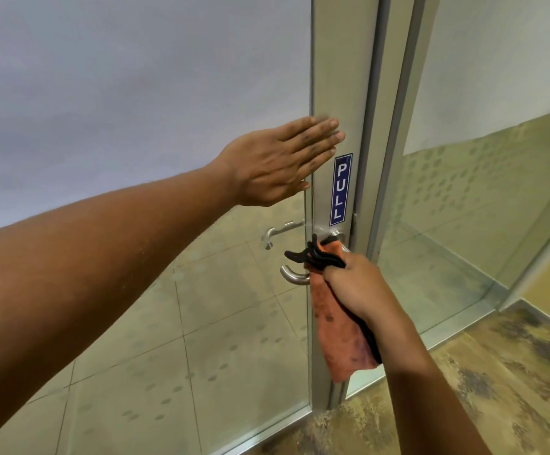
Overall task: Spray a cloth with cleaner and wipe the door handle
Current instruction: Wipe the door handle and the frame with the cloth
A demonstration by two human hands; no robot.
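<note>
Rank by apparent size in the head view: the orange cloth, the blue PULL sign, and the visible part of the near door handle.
1. orange cloth, largest.
2. PULL sign.
3. door handle, smallest; the cloth covers most of it.

An orange cloth [339, 336] with a black edge is bunched over the door handle [295, 276], near the door's right edge. Its upper part is gathered into dark folds around the handle's bar close to the round mounting plate, and the rest hangs straight down in a long flap against the metal frame of the door. The flap shows dark specks and smudges. The handle is a brushed silver lever, mounted on the frame just under a blue vertical sign. Only its curved free end shows, sticking out to the left of the cloth and bending back toward the glass.
</note>
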